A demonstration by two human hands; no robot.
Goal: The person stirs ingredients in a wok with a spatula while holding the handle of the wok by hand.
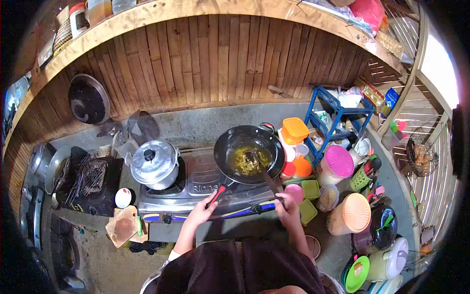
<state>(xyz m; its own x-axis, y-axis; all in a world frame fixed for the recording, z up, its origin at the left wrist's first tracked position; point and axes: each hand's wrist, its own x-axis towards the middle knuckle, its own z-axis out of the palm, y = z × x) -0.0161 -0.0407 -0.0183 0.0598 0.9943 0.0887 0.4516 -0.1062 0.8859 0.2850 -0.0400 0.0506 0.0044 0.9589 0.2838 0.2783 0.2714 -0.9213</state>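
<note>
- From where I stand, the stove (196, 171) is the landmark. The wok (226, 156) sits over its right end, with yellow, oily liquid and a clump of food inside.
- The left hand (201, 213) is at the stove's front edge, its fingers closed around the wok's red-and-black handle (215, 195).
- The right hand (288, 210) is just off the stove's front right, fingers wrapped around the spatula (268, 180); the blade dips into the food.
- The lidded pot (159, 177) stands on the stove's left burner, apart from the wok.
- Right of the stove, the desk (330, 241) carries plastic containers: an orange tub (294, 130), a red lid (288, 170) and a pink lid (293, 192) crowd the side nearest the wok.
- Left of the stove's front, a cutting board (123, 226) lies with something green-handled on it.
- To my eye, the oil is the main worry: a hard scrape or flick of the spatula could splash it onto either wrist.
- If the left fingers loosen while the spatula pushes, the round wok might tilt or swivel and spill across the stove.
- Plastic so near the wok could soften if the burner is lit; I can't see a flame. A wide elbow or spatula swing might also knock those containers over.
</note>
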